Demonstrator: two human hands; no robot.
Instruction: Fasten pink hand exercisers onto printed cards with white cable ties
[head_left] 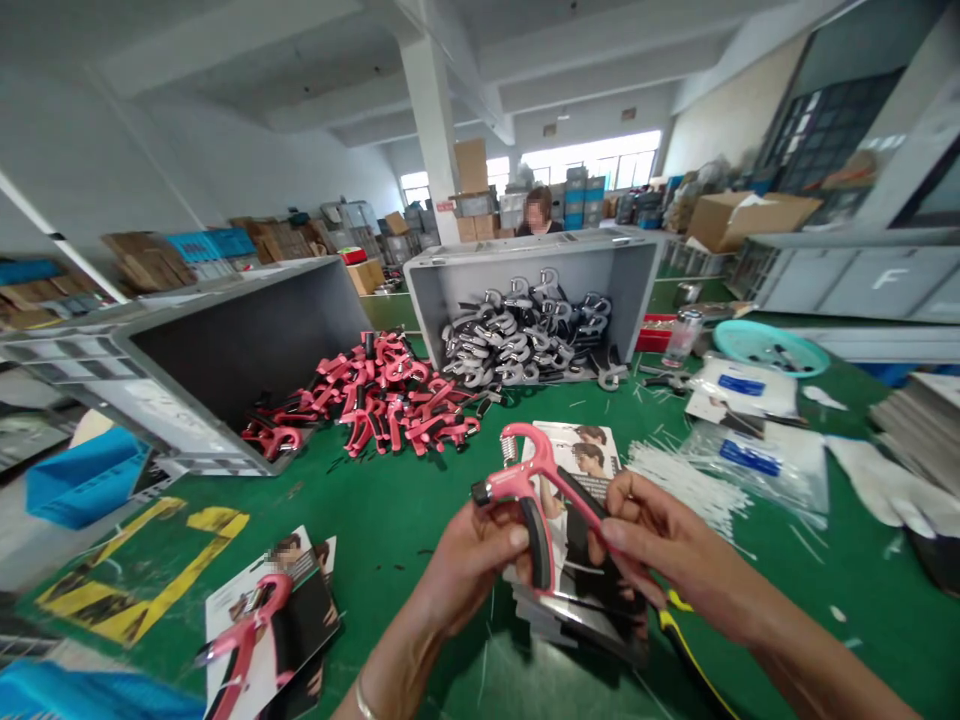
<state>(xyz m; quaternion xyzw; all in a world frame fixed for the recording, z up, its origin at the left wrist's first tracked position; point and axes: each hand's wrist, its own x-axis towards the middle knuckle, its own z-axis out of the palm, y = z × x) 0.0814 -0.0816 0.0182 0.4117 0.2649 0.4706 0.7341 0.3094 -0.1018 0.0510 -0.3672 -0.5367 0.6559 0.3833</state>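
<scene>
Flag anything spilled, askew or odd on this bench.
The left gray crate lies on its side, red hand grippers spilling from its mouth into a loose heap on the green tabletop. Some white cable ties stray from their pile. Both may be normal here; no obvious damage shows.

Held up between left hand and right hand: a pink hand exerciser, curved end upward, black-padded legs spread apart. Coiled metal spring and black knob just above the left fingers; one leg against the left thumb, the other pinched in the right fingers. Below, between both hands, a stack of printed cards.
</scene>
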